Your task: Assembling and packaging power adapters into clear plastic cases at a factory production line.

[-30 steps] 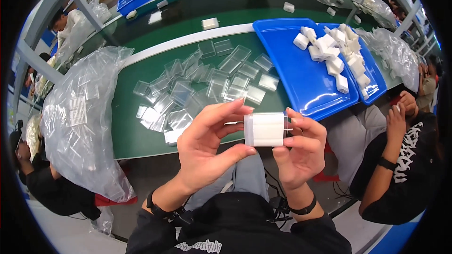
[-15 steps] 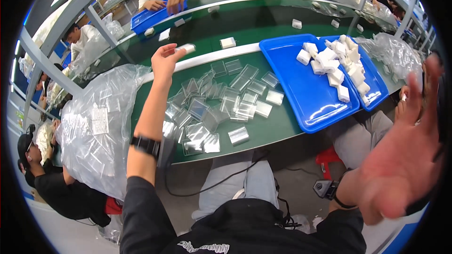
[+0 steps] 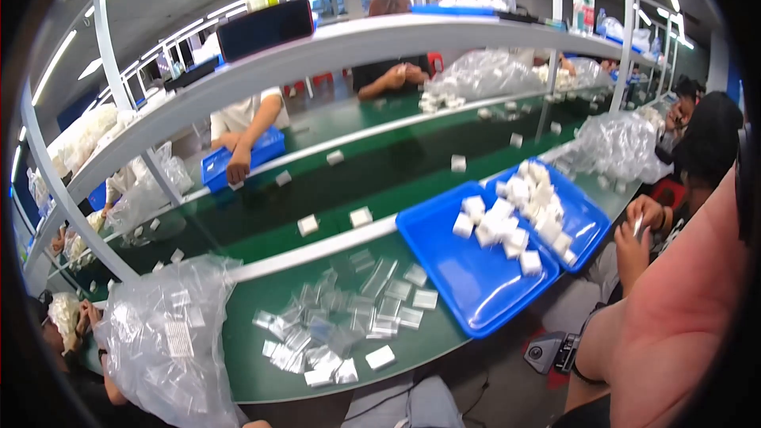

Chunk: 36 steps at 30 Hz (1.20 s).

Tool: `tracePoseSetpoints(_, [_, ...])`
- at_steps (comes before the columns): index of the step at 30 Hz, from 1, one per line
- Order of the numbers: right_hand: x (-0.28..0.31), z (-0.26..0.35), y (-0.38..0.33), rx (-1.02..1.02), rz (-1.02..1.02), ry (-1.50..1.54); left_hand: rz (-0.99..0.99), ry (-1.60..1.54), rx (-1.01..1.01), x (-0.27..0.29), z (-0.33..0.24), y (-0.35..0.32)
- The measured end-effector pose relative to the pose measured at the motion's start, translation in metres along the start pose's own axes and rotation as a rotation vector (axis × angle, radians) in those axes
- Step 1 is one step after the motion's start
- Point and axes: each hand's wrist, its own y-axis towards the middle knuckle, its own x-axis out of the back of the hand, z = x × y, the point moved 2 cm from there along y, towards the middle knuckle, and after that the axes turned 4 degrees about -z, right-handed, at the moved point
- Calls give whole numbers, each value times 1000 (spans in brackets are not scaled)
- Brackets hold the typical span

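My right hand (image 3: 690,293) is raised very close at the right edge; its palm and wrist show large, and the fingers run out of the picture. A sliver of skin at the lower edge, probably my left hand (image 3: 257,424), shows too little to read its fingers. In front of me, clear plastic cases (image 3: 317,317) lie scattered on the green table (image 3: 261,376). Beside them stand a blue tray (image 3: 424,230) and a second blue tray (image 3: 583,214), with white box-shaped pieces (image 3: 499,222) heaped across both.
A large clear plastic bag (image 3: 151,349) fills the left end of the table. Beyond a white rail, white pieces (image 3: 361,216) sit on a dark green belt (image 3: 396,158). A grey shelf (image 3: 444,28) crosses above, holding a phone (image 3: 265,29) and bottles. A co-worker's hands (image 3: 636,230) are at the right.
My view has tilted up, bringing the overhead shelf in. My left hand has left the belt, where it held a white piece, and dropped to the lower edge. My right hand has come closer.
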Motion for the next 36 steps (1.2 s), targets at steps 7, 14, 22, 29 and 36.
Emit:
tracePoseSetpoints(7, [19,10,89,204,99,-52,2,-13,-186,0,-20,36])
tracePoseSetpoints(14, [30,68,178,444,132,-186,119,-6,-356,11,-65,62])
tracePoseSetpoints(22, [69,157,221,663,116,-330,256,4,-468,-28,-103,80])
tracePoseSetpoints(29, [64,144,196,610,59,-254,134,-14,-359,-35,-96,55])
tracePoseSetpoints(36, [31,111,167,454,115,-125,-103,-149,-251,-38,-69,14])
